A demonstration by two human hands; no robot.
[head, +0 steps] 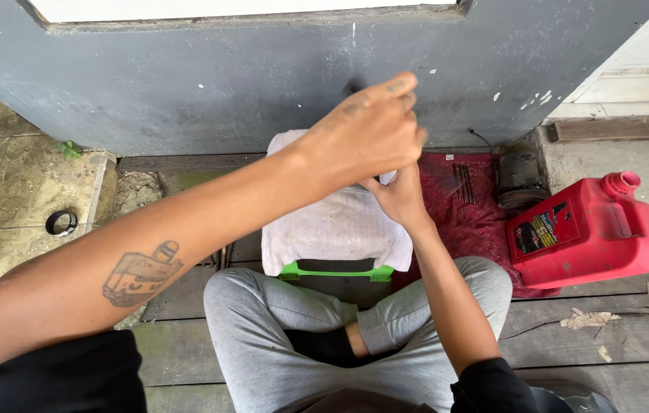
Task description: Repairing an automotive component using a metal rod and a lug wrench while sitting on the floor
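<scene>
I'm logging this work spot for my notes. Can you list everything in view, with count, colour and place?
White cloth: one, white, draped over the stool in front of the person.
Stool: one, green, mostly hidden under the cloth.
Red cloth: one, dark red, on the boards right of the stool.
Jug: one, red, lying at right.
Ring: one, black, on the tiles at left.
Cylindrical part: one, dark grey, by the wall.
Left hand: raised, fingers pinched together.
Right hand: beneath it, over the white cloth; anything held is hidden.

Grey wall (187,76), weathered plank floor (608,344), mossy concrete (11,176) beside, daylight.
</scene>
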